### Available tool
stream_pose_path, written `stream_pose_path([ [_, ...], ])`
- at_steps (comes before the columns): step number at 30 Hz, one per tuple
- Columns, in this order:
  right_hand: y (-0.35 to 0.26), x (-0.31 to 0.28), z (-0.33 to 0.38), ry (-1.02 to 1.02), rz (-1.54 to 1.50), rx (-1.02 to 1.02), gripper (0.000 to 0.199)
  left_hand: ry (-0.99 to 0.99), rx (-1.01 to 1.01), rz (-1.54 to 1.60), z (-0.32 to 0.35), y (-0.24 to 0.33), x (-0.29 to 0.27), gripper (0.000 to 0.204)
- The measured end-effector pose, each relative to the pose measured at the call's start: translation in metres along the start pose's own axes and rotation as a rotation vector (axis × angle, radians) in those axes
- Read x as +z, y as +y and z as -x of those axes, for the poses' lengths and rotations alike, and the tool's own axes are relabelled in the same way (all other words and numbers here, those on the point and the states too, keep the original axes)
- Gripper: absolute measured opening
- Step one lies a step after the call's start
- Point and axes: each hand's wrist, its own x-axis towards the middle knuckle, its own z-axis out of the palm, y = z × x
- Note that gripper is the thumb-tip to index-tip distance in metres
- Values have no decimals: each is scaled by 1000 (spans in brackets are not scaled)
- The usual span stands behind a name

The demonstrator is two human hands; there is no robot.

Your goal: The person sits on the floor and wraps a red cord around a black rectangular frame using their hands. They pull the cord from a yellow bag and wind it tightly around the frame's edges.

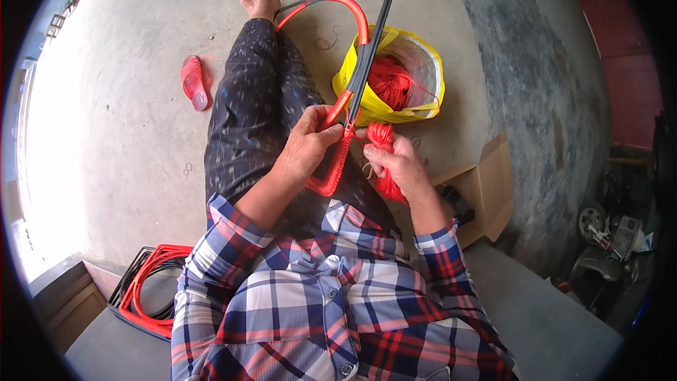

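Observation:
A black bent frame point(381, 22) with red sleeved sections stretches away from my lap toward my bare foot. Red cord is wound in tight turns round its near part point(337, 168), which bends into a U shape over my thighs. My left hand point(305, 142) is closed on the frame, thumb on top, just beyond the wound part. In my right hand point(399, 164) is a bundle of red cord point(381, 135), gripped round its middle close beside the frame. The fingers' undersides are hidden.
Ahead to the right, a yellow bag point(345, 74) holds more red cord point(390, 83). An open cardboard box point(495, 187) stands right of my right hand. Red and black frames point(141, 289) lie at my left side. A red slipper point(195, 83) rests on the concrete floor point(155, 155).

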Motion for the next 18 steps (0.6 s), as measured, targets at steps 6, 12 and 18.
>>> stream_pose_path([
  [6,-9,-17,29,56,281,12,20,12,-70,53,0,9,2,25],
  [12,-27,-32,77,117,358,-83,27,22,-94,85,-4,6,2,22],
  [18,-28,-14,97,73,473,-127,27,116,-184,142,-3,20,8,16],
])
